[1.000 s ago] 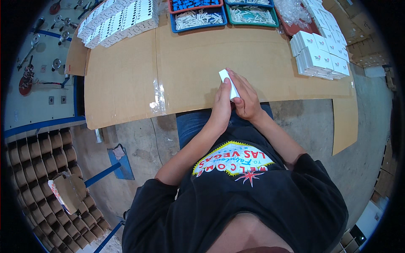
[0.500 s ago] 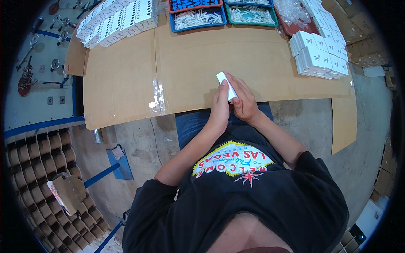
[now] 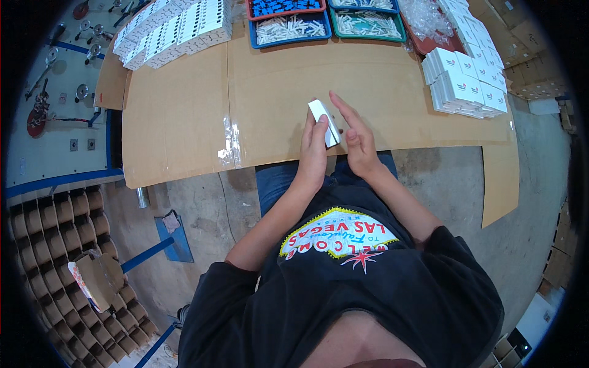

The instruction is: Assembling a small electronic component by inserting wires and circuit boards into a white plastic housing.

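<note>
A small white box stands tilted in my left hand, its narrow side turned up. My left thumb lies along the near side, and the fingers go behind the box. Just to its right is my right hand, apart from the box, fingers stretched out and palm facing it. Both hands are over the front edge of the cardboard-covered table.
Stacks of white boxes stand at the far left and on the right. At the back are a blue tray and a green tray of small white pieces, a red tray of blue pieces, and clear plastic bags.
My right hand has come away from the white box and opened to the right. My left hand has shifted slightly left with the box.
</note>
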### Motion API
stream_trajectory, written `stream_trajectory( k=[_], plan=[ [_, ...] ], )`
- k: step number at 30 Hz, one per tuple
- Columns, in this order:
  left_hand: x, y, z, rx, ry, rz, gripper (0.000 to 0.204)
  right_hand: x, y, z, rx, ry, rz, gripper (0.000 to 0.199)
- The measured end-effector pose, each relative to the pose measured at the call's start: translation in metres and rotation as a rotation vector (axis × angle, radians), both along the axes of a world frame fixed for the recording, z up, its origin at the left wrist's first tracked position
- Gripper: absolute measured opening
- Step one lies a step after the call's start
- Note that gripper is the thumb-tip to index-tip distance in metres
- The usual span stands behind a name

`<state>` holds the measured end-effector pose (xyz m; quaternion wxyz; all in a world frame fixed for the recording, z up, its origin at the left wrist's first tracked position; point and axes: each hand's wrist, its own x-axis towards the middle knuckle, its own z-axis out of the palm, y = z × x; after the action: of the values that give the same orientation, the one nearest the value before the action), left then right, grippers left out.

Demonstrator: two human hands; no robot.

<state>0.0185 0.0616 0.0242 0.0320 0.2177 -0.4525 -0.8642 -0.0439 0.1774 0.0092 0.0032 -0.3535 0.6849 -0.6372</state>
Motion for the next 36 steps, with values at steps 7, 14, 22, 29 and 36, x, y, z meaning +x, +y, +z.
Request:
stream_trajectory(
  k=[7,14,22,29,36],
  plan=[
    [-0.002,-0.002,-0.008,-0.21,0.129,0.01,0.063,0.004,0.0,0.0,0.087,-0.107,0.042,0.082],
    [0.002,-0.005,-0.016,-0.492,0.19,-0.031,0.059,0.007,0.004,0.002,0.133,-0.162,0.094,0.07],
    [0.003,-0.002,-0.019,-0.702,0.288,-0.025,0.06,0.006,0.007,0.001,0.159,-0.017,0.066,0.052],
    [0.003,-0.003,-0.016,-0.739,0.329,-0.031,0.061,0.008,0.003,0.002,0.062,-0.076,0.08,0.052],
    [0.004,-0.002,-0.009,-0.95,0.504,-0.023,0.064,0.011,-0.011,0.02,-0.115,-0.447,0.025,0.052]
  ],
)
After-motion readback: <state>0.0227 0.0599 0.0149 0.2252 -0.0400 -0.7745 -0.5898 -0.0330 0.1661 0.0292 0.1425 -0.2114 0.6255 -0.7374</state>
